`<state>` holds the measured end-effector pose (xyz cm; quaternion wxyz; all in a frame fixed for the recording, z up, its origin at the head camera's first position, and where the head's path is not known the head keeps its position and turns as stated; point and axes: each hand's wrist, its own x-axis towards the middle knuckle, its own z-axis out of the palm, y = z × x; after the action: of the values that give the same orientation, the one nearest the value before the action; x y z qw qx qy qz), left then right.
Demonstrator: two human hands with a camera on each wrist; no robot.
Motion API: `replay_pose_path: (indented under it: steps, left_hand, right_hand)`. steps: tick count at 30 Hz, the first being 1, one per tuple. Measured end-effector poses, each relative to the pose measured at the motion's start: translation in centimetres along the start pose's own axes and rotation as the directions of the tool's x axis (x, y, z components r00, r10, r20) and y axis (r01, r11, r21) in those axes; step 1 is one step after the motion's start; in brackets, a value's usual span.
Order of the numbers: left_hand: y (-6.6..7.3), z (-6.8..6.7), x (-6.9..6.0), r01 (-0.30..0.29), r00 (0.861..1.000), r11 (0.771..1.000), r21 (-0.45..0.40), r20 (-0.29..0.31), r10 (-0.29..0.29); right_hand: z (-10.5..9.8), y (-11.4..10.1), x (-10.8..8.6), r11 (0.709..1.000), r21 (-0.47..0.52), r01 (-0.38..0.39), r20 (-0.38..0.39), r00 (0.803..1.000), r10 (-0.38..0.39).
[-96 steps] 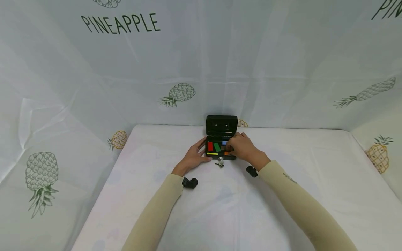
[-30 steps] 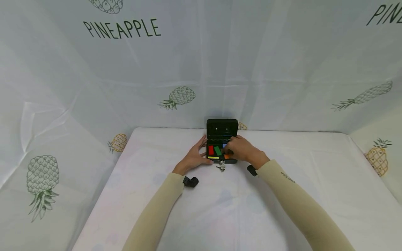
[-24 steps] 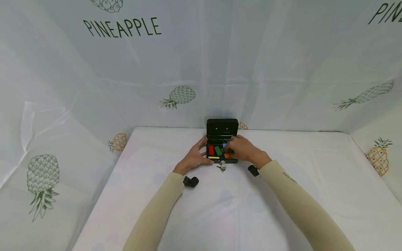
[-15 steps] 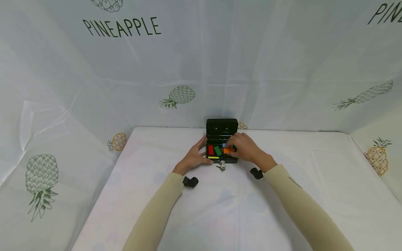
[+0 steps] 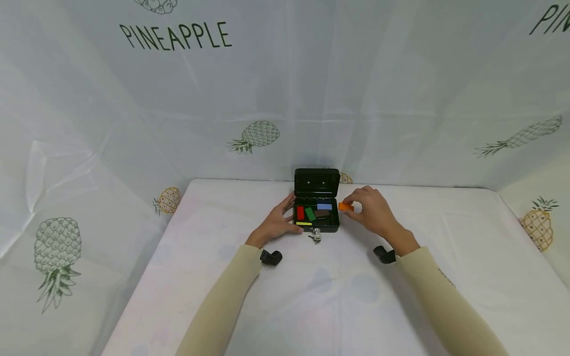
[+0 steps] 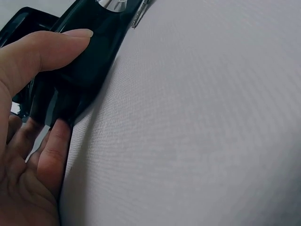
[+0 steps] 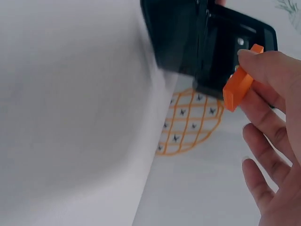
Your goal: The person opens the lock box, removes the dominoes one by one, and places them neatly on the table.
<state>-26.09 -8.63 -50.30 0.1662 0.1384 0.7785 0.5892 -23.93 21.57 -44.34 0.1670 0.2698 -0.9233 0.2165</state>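
Observation:
A black metal box [image 5: 317, 229] stands with its lid [image 5: 316, 183] raised. Inside lie a red block [image 5: 300, 213], a green block [image 5: 309, 214], a blue block [image 5: 324, 206], a brown block [image 5: 321, 213] and a yellow block [image 5: 304, 223]. The left hand [image 5: 274, 224] grips the box's left side, its thumb on the front face [image 6: 89, 56]. Just right of the box, the right hand [image 5: 374, 212] pinches an orange block [image 5: 345, 206] between thumb and fingers; the right wrist view shows the block [image 7: 240, 84] in front of the box [image 7: 176, 37].
Keys [image 5: 316, 238] hang at the front of the box. A white cloth [image 5: 329, 296] covers the table, and a pineapple-print curtain [image 5: 378, 99] rises behind it. Black wrist cameras sit at the left wrist [image 5: 271, 257] and right wrist [image 5: 384, 254].
The right hand has lifted the orange block out of the box and moved right with it, uncovering the blue and brown blocks. The left hand stays on the box.

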Motion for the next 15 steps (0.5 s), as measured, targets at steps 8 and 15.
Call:
replay_pose_path:
  steps: [8,15]
  left_hand:
    - [0.2,0.0,-0.1,0.003,1.000,1.000,0.005,0.003,-0.003]
    - [0.1,-0.1,-0.1,-0.005,1.000,1.000,-0.003,0.009,0.005]
  right_hand:
    - [-0.7,2.2,-1.2,0.999,0.008,-0.041,-0.017,0.999,0.041]
    - [-0.8,3.7,-1.9,0.999,-0.007,-0.046,-0.014,0.999,0.046]
